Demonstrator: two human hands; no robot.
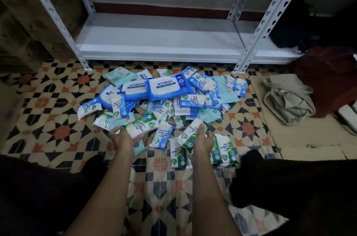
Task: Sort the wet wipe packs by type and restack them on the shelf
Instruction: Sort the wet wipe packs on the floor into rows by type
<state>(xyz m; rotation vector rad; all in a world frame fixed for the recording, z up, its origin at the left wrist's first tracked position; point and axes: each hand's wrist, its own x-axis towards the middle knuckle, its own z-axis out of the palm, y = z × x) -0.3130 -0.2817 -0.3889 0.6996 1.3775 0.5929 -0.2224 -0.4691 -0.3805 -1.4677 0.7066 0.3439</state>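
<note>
A heap of wet wipe packs (166, 98) lies on the patterned floor before the white metal shelf (158, 42). Large blue antabax packs (167, 86) top the heap, with small blue fragrance packs and pale teal packs around them. My left hand (123, 136) grips a green pine pack (142, 124) at the heap's near edge. My right hand (202, 139) holds another green pine pack (190, 133). A few green pine packs (224, 148) lie side by side on the floor just beside my right hand.
The shelf's bottom board holds no packs. A beige cloth bag (287, 98) and a dark red bag (328, 79) sit on the right. Cardboard boxes (25, 23) stand at left. My dark-clothed legs (289, 187) flank the floor space.
</note>
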